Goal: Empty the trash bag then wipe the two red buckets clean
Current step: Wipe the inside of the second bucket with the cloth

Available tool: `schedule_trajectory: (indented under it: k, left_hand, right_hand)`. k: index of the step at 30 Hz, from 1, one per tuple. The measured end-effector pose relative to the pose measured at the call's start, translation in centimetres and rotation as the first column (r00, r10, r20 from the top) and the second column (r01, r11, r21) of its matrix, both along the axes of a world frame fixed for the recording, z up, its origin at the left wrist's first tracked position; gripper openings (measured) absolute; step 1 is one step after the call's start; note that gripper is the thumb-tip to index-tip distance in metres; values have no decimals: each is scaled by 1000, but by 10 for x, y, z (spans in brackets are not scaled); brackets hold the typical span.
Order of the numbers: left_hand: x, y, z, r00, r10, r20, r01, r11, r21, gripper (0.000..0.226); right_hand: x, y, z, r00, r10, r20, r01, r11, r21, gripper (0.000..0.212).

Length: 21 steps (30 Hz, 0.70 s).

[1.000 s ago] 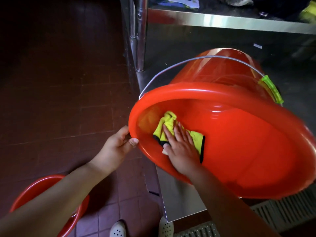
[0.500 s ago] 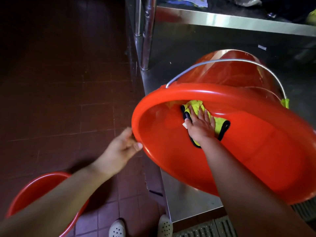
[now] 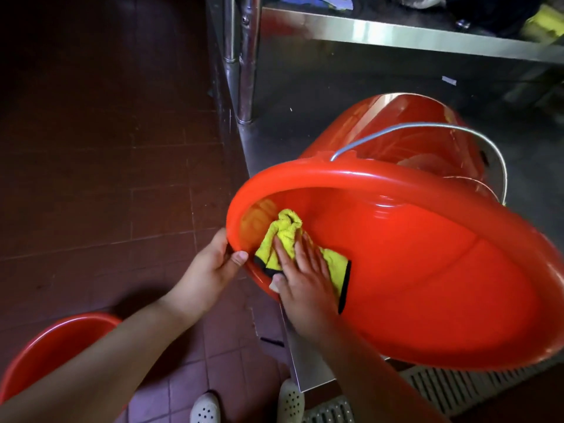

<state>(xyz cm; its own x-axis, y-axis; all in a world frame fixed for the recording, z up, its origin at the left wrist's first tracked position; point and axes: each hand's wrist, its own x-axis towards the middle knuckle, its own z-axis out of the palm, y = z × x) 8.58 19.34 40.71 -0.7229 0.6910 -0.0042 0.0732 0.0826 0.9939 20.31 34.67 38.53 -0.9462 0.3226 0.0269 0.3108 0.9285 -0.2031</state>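
A large red bucket lies tipped on its side on a low steel shelf, its mouth facing me and its wire handle arching over the top. My left hand grips the rim at its left edge, thumb inside. My right hand is inside the mouth, fingers spread flat, pressing a yellow cloth with black trim against the inner wall near the left rim. A second red bucket stands on the floor at the lower left, partly hidden behind my left forearm.
The steel shelf has an upright leg at its left corner and an upper steel shelf above. Dark red floor tiles spread to the left. A slotted floor grate runs at the lower right. My white shoes show below.
My right hand slid the cloth from the upper inner wall back down to the left part of the rim. My left hand keeps its grip on the rim.
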Motion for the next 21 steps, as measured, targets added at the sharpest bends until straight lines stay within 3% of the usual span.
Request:
schedule_trajectory:
  k: [6,9,16,21]
  left_hand:
    - [-8,-9,17,990,-23,-137,9,995,-102,30]
    - [-8,-13,34,968,-56,-246,31,994,-102,13]
    - [-12,-33,95,942,29,-335,-56,996,-73,27]
    - [9,-49,122,943,154,-294,-175,984,-45,14]
  right_hand:
    - [-26,81,-7,969,-208,136,186,970,156,56]
    - [-32,117,6,912,-342,228,294,930,221,52]
    - [-31,107,63,858,-211,468,11,919,395,49]
    - [-21,81,111,895,-186,405,-25,886,462,55]
